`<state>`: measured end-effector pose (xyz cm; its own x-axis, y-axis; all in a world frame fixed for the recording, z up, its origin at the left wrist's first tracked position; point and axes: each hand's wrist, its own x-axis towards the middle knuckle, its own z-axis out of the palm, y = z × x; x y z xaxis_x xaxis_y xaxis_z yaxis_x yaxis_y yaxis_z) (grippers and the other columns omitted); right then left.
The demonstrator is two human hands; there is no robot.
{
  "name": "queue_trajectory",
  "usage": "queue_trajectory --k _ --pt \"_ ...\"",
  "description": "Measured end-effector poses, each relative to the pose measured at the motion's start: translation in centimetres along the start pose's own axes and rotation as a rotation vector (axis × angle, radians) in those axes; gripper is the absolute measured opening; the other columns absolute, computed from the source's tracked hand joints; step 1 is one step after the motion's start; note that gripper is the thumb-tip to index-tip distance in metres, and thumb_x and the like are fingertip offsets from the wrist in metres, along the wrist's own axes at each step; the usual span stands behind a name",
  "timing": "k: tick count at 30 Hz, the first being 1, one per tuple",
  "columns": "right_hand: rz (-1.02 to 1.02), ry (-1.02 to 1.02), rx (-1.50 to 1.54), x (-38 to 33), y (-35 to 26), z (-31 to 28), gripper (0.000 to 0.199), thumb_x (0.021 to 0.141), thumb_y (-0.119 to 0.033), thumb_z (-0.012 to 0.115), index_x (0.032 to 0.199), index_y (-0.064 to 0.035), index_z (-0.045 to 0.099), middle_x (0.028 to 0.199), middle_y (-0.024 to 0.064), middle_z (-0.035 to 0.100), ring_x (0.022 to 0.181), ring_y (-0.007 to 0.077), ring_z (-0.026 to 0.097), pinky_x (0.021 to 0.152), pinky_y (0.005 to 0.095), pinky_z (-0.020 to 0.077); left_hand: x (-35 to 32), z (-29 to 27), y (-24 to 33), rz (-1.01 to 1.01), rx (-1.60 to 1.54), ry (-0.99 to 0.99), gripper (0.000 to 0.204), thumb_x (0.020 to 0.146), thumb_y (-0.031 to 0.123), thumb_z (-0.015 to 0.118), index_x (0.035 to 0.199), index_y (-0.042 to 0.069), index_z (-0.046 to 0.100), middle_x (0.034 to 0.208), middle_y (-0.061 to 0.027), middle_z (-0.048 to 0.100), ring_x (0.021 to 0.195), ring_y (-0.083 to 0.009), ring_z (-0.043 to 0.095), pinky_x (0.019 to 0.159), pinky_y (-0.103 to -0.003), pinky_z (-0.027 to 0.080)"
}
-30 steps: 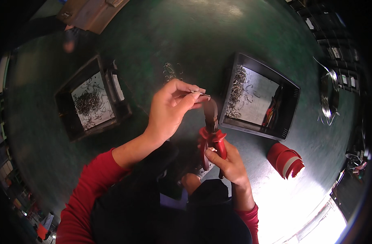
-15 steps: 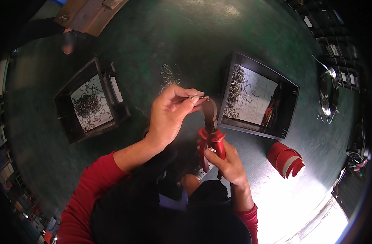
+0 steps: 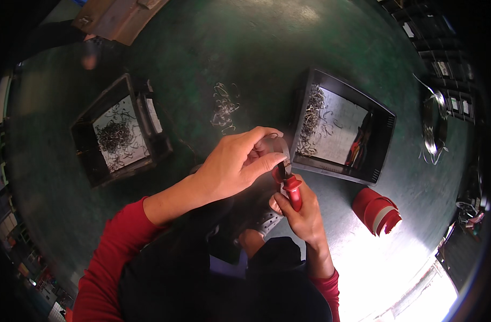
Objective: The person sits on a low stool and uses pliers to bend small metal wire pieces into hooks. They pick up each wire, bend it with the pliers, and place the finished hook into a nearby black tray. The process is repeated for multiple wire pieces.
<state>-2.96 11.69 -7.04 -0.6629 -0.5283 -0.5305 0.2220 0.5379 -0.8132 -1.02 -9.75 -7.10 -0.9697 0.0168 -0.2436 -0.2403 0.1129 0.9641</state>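
Observation:
My right hand (image 3: 305,214) is wrapped round the red-handled cutting pliers (image 3: 292,189), their curved metal jaws pointing up and away from me. The handles look drawn close together. My left hand (image 3: 232,163) is curled about those jaws, thumb on the near side and fingers on the far side. At its fingertips a thin bit of wire (image 3: 274,134) shows, partly hidden and blurred. Just beyond that hand, a small heap of bent wire pieces (image 3: 224,110) lies on the green floor (image 3: 261,53).
To the left stands a black crate (image 3: 125,166) with tangled wire pieces; to the right another black crate (image 3: 382,139) holds more pieces and hand tools. A red roll (image 3: 375,209) lies near right, a wire coil (image 3: 434,126) far right. Another person's hand (image 3: 89,60) shows at upper left.
My left hand has moved right and nearer, from the jaw tip to around the jaws. The pliers have turned and their handles have come closer together.

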Motion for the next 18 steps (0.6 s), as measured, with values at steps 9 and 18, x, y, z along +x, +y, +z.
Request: queue_trajectory --k 9,18 --pt "-0.102 0.037 -0.082 0.3 0.1 0.3 0.039 0.087 -0.007 0.064 0.124 -0.0016 0.052 0.093 0.0164 0.067 0.083 0.0287 0.067 0.076 0.0354 0.0504 -0.3 0.6 0.6 0.138 0.204 0.194 0.04 0.088 0.015 0.071 0.123 0.002 0.058 0.072 -0.0009 0.056 0.059 -0.005 0.048 0.055 -0.023 0.042" --pt "-0.035 0.032 0.027 0.6 1.6 1.2 0.031 0.085 -0.001 0.063 0.116 -0.0008 0.057 0.094 0.0162 0.064 0.084 0.0291 0.064 0.076 0.0353 0.0495 -0.6 1.1 0.7 -0.043 0.096 0.164 0.033 0.088 0.015 0.071 0.117 0.001 0.061 0.06 0.001 0.046 0.054 -0.0045 0.04 0.051 -0.024 0.035"
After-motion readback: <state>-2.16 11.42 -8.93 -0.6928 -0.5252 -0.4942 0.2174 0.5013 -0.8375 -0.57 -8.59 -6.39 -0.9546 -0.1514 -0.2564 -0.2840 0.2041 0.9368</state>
